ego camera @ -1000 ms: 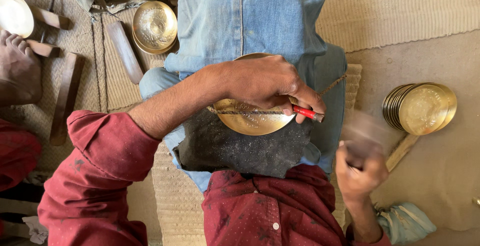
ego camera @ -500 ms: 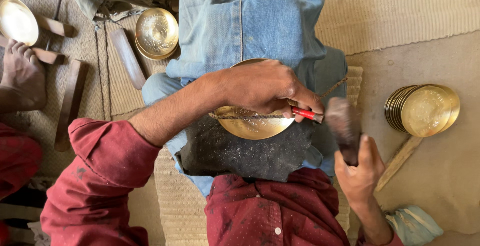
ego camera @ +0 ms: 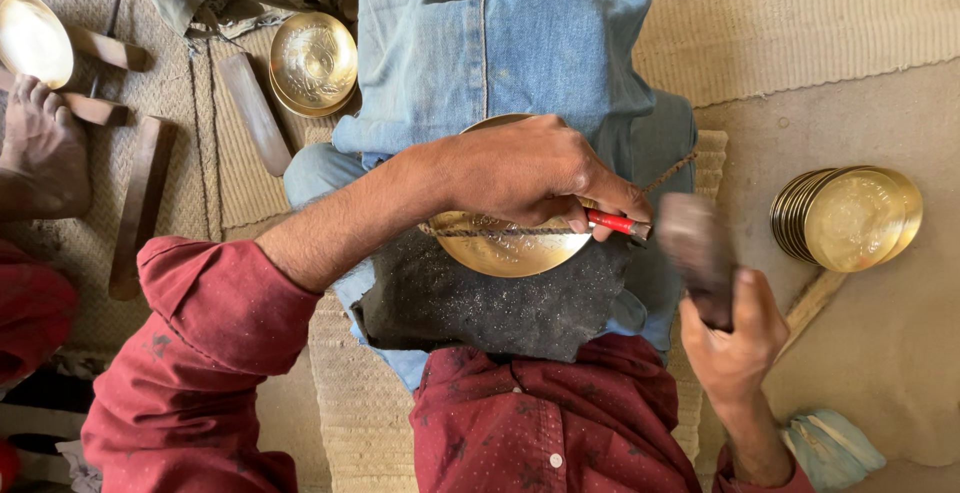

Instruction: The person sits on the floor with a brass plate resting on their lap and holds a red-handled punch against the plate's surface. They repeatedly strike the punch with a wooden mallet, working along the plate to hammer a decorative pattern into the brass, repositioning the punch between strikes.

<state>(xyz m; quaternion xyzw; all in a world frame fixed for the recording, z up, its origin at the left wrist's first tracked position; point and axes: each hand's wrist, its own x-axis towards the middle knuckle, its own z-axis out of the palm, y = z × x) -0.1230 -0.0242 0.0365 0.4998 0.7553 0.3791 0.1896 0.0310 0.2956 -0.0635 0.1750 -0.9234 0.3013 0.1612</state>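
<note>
A round brass plate (ego camera: 505, 250) rests on a dark pad (ego camera: 480, 298) across my lap, with a cord stretched over its face. My left hand (ego camera: 530, 173) lies over the plate and grips a small red-handled chisel (ego camera: 615, 223), its tip hidden under my fingers. My right hand (ego camera: 735, 333) holds a blurred wooden mallet (ego camera: 695, 253), whose head is right beside the chisel's red end.
A stack of brass plates (ego camera: 850, 216) stands on the floor at right. Another engraved brass plate (ego camera: 313, 63) and wooden sticks (ego camera: 255, 113) lie on the woven mat at upper left. Another person's bare foot (ego camera: 40, 148) and a brass plate (ego camera: 30, 38) are at far left.
My right hand has swung the mallet up and leftward from low at the right until its head is beside the chisel's end. The left hand has stayed on the plate.
</note>
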